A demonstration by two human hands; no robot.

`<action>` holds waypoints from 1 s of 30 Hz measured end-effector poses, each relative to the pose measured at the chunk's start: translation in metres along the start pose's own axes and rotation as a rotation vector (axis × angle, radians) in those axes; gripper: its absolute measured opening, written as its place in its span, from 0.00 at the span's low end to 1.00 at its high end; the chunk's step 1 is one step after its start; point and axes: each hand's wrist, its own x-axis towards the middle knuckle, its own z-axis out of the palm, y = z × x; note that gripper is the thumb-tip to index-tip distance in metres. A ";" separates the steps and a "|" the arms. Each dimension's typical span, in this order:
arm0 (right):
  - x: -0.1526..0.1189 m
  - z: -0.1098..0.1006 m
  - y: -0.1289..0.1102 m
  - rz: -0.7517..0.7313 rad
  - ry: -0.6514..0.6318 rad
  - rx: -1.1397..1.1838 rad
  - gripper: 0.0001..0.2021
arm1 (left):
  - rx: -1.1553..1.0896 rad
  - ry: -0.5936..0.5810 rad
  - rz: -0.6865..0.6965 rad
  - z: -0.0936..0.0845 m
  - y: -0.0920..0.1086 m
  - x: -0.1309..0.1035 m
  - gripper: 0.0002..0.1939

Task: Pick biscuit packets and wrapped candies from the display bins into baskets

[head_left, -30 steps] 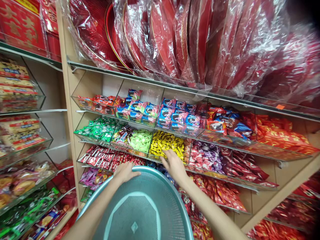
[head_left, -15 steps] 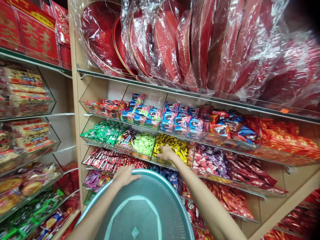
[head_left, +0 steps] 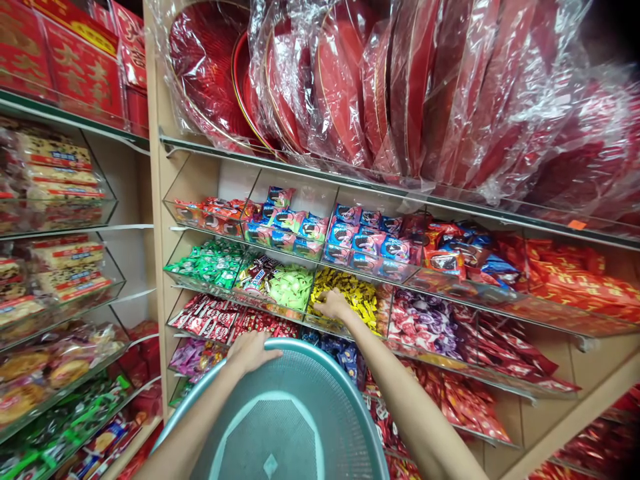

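Yellow-wrapped candies [head_left: 357, 300] lie heaped in a clear-fronted shelf compartment, between light-green wrapped candies [head_left: 296, 287] and red-and-purple wrapped candies [head_left: 425, 327]. Your right hand [head_left: 334, 305] reaches into the heap's near left part, fingers bent down; whether they grip any pieces, you can't tell from this view. Your left hand [head_left: 250, 353] grasps the far rim of the round teal mesh plastic basket [head_left: 320, 380], which sits below the shelf front. A loose, overfull grasp could let small wrappers slip between your fingers, and snagging the clear front panel [head_left: 327, 324] could knock some out. The basket could tip if your left hand bears down on that rim, since nothing visible supports it beneath.
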 end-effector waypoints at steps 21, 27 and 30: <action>0.007 0.002 -0.004 0.073 0.047 -0.020 0.14 | -0.008 0.002 -0.013 0.001 -0.002 0.004 0.30; 0.014 0.004 0.007 -0.019 0.063 0.031 0.07 | 0.006 0.003 0.013 0.003 -0.004 0.006 0.30; 0.019 0.002 0.017 -0.066 0.082 0.093 0.07 | 0.007 0.002 0.012 0.004 -0.005 0.006 0.30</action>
